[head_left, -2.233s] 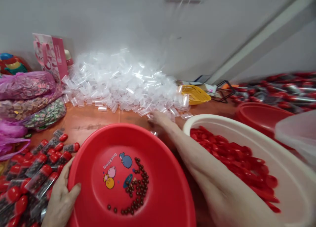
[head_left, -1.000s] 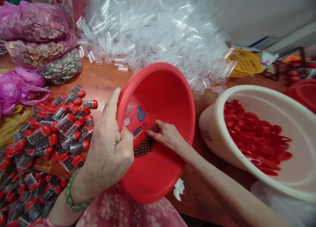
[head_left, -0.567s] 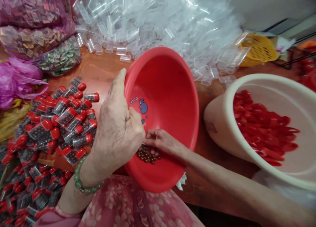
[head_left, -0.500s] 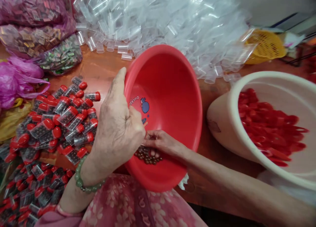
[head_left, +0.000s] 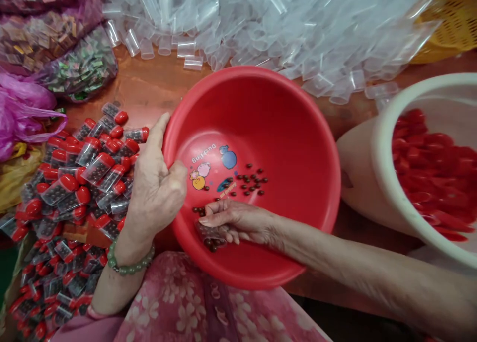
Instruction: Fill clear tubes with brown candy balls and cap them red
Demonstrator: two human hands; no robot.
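A red basin (head_left: 290,148) leans over the table edge near my lap. My left hand (head_left: 156,183) grips its left rim, fingers wrapped round the side. Inside the basin, my right hand (head_left: 231,220) holds a clear plastic tube (head_left: 210,231) low against the lower left wall. Small brown beads (head_left: 254,183) lie scattered across the basin's bottom, and a few more are beside and below the tube. Cartoon prints show on the basin floor. How full the tube is cannot be made out.
Red-capped tubes of dark beads (head_left: 99,168) are piled at the left. Clear empty tubes (head_left: 253,29) spread along the back. A white bucket (head_left: 383,148) of red caps (head_left: 436,168) stands at the right. Bags of small packets (head_left: 82,64) and a yellow basket (head_left: 450,27) lie farther back.
The basin has tipped back flatter, and its beads have spread out over the bottom. My left hand has moved slightly left with the rim; the tube in my right hand now shows.
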